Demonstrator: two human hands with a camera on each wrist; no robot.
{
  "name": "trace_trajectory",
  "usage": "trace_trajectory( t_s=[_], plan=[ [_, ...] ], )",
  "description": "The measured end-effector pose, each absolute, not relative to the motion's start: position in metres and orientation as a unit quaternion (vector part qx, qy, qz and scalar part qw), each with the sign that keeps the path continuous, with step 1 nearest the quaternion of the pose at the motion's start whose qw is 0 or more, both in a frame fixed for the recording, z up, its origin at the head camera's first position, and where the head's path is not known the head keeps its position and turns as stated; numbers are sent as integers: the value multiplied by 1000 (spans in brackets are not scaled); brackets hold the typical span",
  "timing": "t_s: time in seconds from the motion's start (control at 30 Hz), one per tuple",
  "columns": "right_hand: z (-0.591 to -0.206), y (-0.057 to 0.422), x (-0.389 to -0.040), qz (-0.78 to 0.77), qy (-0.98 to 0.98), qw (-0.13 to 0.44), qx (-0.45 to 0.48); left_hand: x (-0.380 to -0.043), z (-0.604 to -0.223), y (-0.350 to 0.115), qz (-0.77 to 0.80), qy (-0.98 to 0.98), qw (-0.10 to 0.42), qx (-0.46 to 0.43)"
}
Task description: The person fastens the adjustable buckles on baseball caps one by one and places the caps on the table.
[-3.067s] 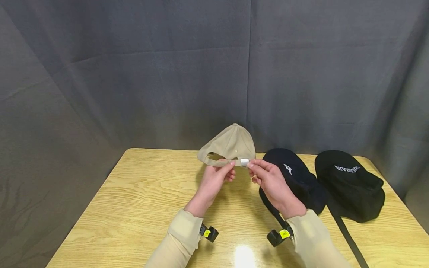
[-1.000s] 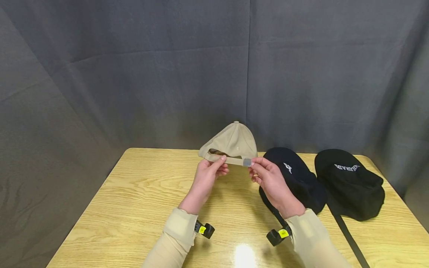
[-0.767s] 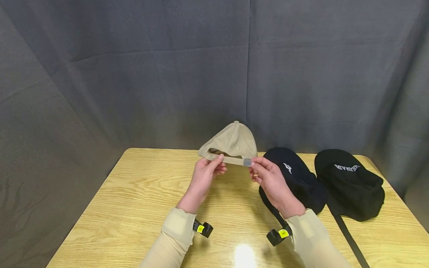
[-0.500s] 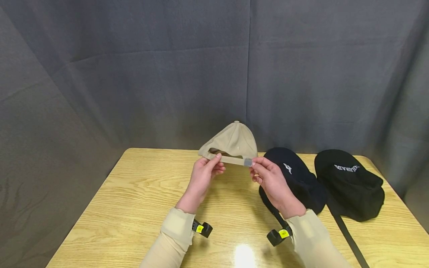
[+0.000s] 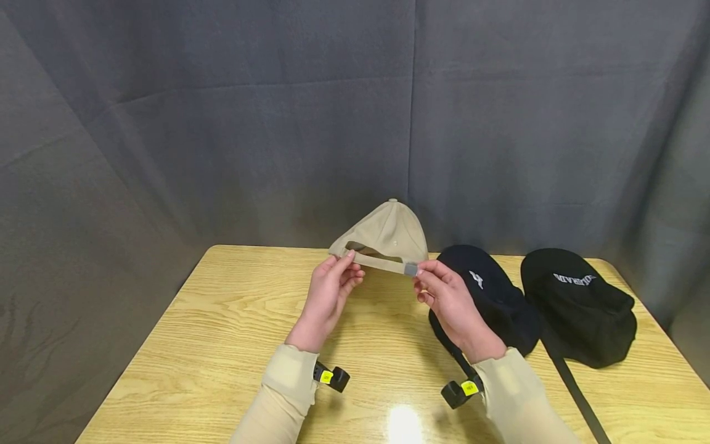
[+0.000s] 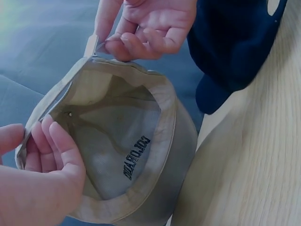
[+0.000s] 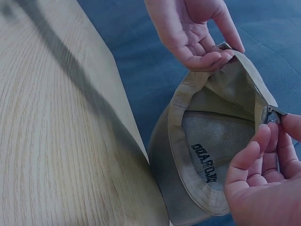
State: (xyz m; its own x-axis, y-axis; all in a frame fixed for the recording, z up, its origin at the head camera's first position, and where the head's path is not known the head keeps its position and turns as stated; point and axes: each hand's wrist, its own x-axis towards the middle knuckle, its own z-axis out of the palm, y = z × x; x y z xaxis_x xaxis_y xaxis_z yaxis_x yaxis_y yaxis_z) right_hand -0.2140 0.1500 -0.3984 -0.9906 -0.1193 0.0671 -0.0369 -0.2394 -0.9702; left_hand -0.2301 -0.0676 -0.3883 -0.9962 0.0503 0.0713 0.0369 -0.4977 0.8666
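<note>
Now cap strap (image 5: 380, 263) spans from left fingers (image 5: 341, 263) to right fingers (image 5: 435, 267).

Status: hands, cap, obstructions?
Left hand pinches strap; right hand pinches buckle. Beige cap crown up. Navy cap, black cap at right, not visibly blocking.

Dark grey curtain (image 5: 266, 135) (faintly creased), yellowish wood-grain table (image 5: 222, 314), bright glare (image 5: 404, 425) on it

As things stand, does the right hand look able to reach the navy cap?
Probably yes: in the head view the right hand overlaps the navy cap, with nothing seen between them. The hand would likely first have to release the grey clasp of the beige cap.
</note>
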Motion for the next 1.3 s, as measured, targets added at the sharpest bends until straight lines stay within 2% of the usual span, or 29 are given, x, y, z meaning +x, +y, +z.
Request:
trace_trajectory(
  t_s=[0.47,1.3],
  plan=[
    [-398,150,-212,-791,608,15,-65,-232,-391,-69,902,430,21,28],
    [-398,150,-214,-784,618,-6,-55,-231,-394,-68,896,443,12,28]
  ],
)
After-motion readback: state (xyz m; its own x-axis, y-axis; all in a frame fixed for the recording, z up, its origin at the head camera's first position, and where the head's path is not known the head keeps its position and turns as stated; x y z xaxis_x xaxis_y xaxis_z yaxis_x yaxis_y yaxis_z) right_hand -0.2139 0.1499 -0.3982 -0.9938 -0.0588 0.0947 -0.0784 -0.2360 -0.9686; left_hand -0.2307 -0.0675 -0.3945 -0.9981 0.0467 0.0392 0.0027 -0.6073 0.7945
